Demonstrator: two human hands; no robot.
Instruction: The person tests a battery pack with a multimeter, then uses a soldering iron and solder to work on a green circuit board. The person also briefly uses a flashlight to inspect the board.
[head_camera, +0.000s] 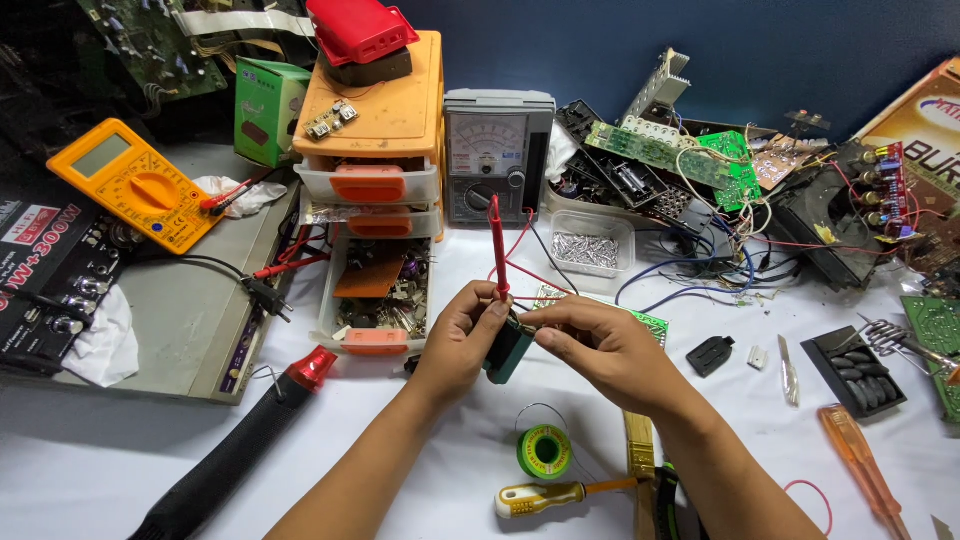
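My left hand (462, 335) grips a red test probe (496, 245) that stands upright, its tip pressed down at a small dark green component (510, 352) held between both hands. My right hand (598, 345) pinches the top of that component and what looks like a second dark probe, mostly hidden by the fingers. Red and black leads run from the hands back toward a grey analog meter (497, 155) standing behind them.
An orange drawer unit (375, 150) with its bottom drawer pulled out stands left of the meter. A yellow multimeter (135, 185), a black hot-air tool (235, 455), a green solder spool (543, 451), a screwdriver (560, 493) and scattered circuit boards (690, 155) surround the hands.
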